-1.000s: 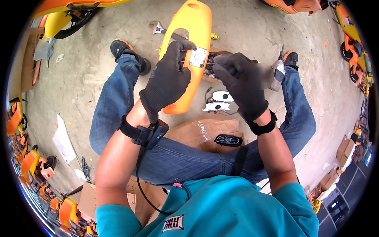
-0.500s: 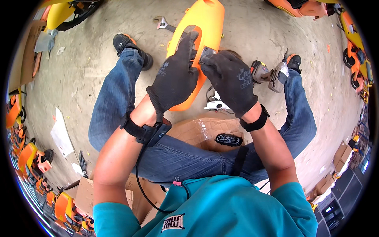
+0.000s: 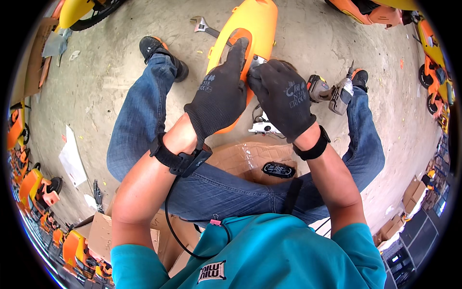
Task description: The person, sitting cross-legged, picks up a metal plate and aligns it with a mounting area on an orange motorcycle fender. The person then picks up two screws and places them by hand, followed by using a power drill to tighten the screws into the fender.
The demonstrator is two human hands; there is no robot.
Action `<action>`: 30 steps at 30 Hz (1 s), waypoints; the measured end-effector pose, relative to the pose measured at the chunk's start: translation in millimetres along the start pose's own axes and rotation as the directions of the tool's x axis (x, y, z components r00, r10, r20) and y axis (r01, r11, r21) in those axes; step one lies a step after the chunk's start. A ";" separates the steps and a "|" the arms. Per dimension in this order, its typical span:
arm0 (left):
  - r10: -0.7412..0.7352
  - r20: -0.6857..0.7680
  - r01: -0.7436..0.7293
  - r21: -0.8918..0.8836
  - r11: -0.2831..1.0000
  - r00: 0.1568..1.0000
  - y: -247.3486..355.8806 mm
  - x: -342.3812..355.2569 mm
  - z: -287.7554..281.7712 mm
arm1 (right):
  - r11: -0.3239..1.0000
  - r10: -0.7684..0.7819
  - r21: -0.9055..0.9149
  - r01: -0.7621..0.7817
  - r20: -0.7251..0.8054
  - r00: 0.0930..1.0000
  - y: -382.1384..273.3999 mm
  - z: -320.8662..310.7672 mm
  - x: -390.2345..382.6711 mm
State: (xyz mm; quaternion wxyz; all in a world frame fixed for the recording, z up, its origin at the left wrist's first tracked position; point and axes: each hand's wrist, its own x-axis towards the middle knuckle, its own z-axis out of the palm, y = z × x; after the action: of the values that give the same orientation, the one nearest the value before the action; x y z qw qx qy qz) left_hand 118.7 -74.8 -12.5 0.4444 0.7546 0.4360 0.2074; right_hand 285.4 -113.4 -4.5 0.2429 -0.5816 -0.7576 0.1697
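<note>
Head view: at lower centre, a dark display [image 3: 278, 170] lies on cardboard [image 3: 231, 155]. Above it, the left hand [image 3: 219, 96] grips the orange cover [image 3: 255, 24] at upper centre; the right hand [image 3: 284, 98] bunches its fingertips at a small metal plate [image 3: 258, 60], hiding whether they pinch anything. A slackening left grip could let the cover twist, shifting the plate. Beyond lies a wrench [image 3: 202, 25].
</note>
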 end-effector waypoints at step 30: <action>-0.197 0.156 0.214 -0.105 0.971 0.968 -1.7 6.2 -6.8 | 0.997 0.051 0.062 -0.051 0.002 0.999 3.6 -2.6 -6.7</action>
State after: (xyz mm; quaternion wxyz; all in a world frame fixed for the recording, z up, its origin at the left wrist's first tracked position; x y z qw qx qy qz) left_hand 116.4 -65.9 -10.9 0.5390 0.6899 0.4652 0.1309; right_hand 291.1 -118.9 -5.4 0.2560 -0.5930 -0.7368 0.1996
